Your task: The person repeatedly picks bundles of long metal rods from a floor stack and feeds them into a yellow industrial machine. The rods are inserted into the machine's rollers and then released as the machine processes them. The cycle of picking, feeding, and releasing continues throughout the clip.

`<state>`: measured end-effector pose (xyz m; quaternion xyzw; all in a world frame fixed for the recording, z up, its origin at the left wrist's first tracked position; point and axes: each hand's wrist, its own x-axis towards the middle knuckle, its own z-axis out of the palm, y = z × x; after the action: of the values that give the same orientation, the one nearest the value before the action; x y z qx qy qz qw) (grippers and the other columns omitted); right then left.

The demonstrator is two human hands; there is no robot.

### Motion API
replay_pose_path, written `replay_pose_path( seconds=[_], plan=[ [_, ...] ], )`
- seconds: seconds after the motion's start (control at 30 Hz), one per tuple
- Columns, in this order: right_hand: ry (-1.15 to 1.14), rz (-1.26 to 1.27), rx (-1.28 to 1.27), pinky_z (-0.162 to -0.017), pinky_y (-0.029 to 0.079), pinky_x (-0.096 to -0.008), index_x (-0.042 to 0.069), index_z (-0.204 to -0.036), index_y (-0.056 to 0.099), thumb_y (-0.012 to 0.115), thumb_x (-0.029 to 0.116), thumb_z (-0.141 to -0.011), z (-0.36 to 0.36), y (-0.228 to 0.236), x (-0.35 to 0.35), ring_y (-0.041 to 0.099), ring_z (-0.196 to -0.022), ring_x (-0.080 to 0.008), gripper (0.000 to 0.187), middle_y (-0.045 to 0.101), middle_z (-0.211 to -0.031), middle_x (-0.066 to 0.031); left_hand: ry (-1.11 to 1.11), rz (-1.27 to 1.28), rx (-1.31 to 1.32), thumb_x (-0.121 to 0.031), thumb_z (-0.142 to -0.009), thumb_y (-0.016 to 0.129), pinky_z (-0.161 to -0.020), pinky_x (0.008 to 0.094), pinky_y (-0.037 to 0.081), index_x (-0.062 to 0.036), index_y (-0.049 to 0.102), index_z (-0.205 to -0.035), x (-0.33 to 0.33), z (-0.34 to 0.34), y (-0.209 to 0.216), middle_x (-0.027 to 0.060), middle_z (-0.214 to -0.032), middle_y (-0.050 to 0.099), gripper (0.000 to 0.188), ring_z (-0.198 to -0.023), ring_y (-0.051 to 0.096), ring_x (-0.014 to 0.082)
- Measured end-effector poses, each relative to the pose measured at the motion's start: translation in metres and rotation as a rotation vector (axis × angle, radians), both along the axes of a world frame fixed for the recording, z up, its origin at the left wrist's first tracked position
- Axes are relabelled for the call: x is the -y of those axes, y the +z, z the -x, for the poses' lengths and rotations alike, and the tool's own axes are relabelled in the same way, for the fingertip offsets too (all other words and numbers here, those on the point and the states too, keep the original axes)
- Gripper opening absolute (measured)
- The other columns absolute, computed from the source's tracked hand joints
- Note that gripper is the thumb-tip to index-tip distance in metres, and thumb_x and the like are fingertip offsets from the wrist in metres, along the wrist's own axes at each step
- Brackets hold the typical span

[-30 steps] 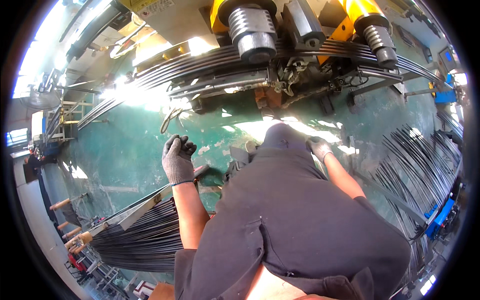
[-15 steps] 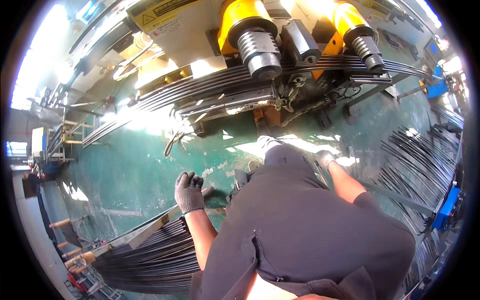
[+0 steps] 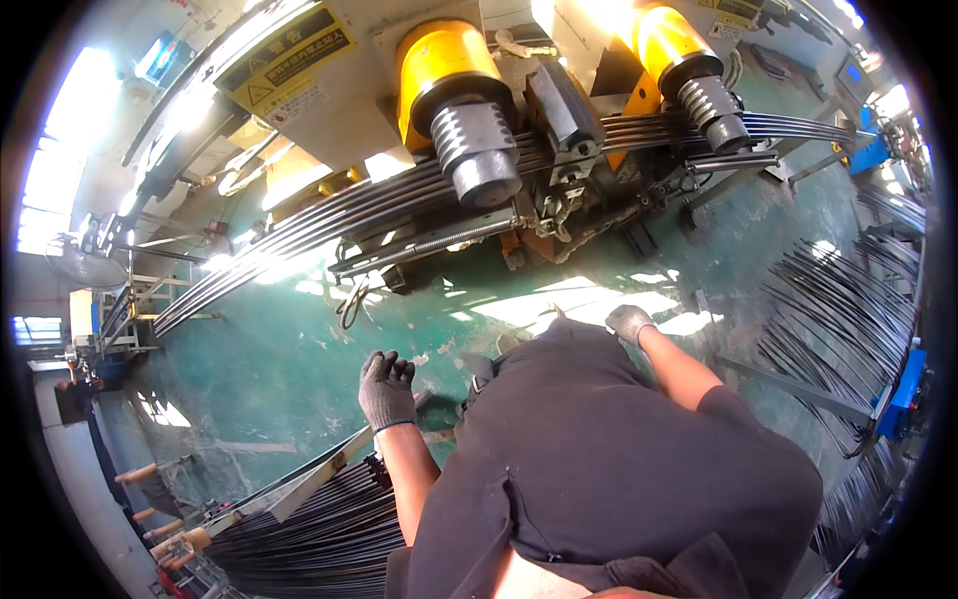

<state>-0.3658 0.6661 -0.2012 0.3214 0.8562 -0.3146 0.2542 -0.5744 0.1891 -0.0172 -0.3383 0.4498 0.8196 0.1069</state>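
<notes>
My left hand (image 3: 387,389), in a grey knit glove, is raised beside my body with its fingers loosely bent and a little apart, holding nothing. Over on the other side, my gloved right hand (image 3: 628,323) hangs out past my torso, its fingers loosely curled and partly turned away; nothing shows in it. In front of me a bundle of long dark rods (image 3: 329,222) lies across a machine, passing the grooved steel roller (image 3: 473,150) under a yellow housing (image 3: 444,65). A second grooved roller (image 3: 711,105) stands farther right. Neither hand touches the rods.
Black rods (image 3: 309,529) lie stacked on a rack at the lower left, near my left forearm. Curved dark rods (image 3: 838,309) fill a rack on the right, with a grey bar (image 3: 798,387) reaching toward me. A cable loop (image 3: 351,304) hangs from the machine over the green floor (image 3: 249,374).
The machine and its rods appear larger and closer. My right hand has shifted slightly left and up, and my left hand slightly right. Both remain without anything in them.
</notes>
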Motion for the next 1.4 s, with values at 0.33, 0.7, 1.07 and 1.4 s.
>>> replay_pose_path(
  seconds=[0.33, 0.7, 1.07, 1.4],
  plan=[
    [-0.181, 0.086, 0.006, -0.089, 0.055, -0.0416, 0.005, -0.103, 0.076, 0.063, 0.035, -0.091, 0.028, -0.048, -0.072, 0.073, -0.094, -0.029, 0.034, 0.077, -0.098, -0.0164, 0.052, -0.002, 0.023, -0.019, -0.103, 0.067, -0.081, 0.0448, 0.056, -0.0062, 0.062, -0.12, -0.032, 0.032, -0.003, 0.0124, -0.104, 0.07, 0.022, -0.086, 0.065, 0.0272],
    [-0.336, 0.269, -0.392, -0.094, 0.054, -0.0346, 0.006, -0.119, 0.078, 0.067, 0.036, -0.094, 0.114, 0.124, -0.028, 0.072, -0.101, -0.0247, 0.04, 0.078, -0.106, -0.012, 0.134, -0.039, -0.172, -0.036, -0.11, 0.058, -0.08, 0.0421, 0.055, -0.0059, 0.064, -0.097, 0.01, 0.114, 0.034, 0.0115, -0.097, 0.07, 0.033, -0.081, 0.062, 0.0258],
    [-0.705, 0.807, -1.317, -0.094, 0.056, -0.0356, -0.001, -0.132, 0.065, 0.059, 0.032, -0.109, 0.198, 0.216, -0.024, 0.07, -0.104, -0.0229, 0.041, 0.074, -0.116, -0.0086, 0.02, -0.124, -0.452, -0.057, -0.109, 0.05, -0.099, 0.0514, 0.054, -0.0003, 0.067, -0.117, 0.043, 0.189, 0.088, 0.0189, -0.112, 0.072, 0.06, -0.101, 0.065, 0.0342],
    [-1.051, 1.506, -1.542, -0.098, 0.057, -0.0524, 0.006, -0.114, 0.06, 0.054, 0.028, -0.113, 0.275, 0.272, -0.049, 0.067, -0.1, -0.0309, 0.024, 0.065, -0.104, -0.0108, -0.309, -0.116, -0.819, -0.043, -0.113, 0.048, -0.103, 0.0488, 0.052, 0.0013, 0.062, -0.135, 0.122, 0.254, 0.12, 0.0153, -0.128, 0.069, 0.052, -0.118, 0.064, 0.0307]
  ],
)
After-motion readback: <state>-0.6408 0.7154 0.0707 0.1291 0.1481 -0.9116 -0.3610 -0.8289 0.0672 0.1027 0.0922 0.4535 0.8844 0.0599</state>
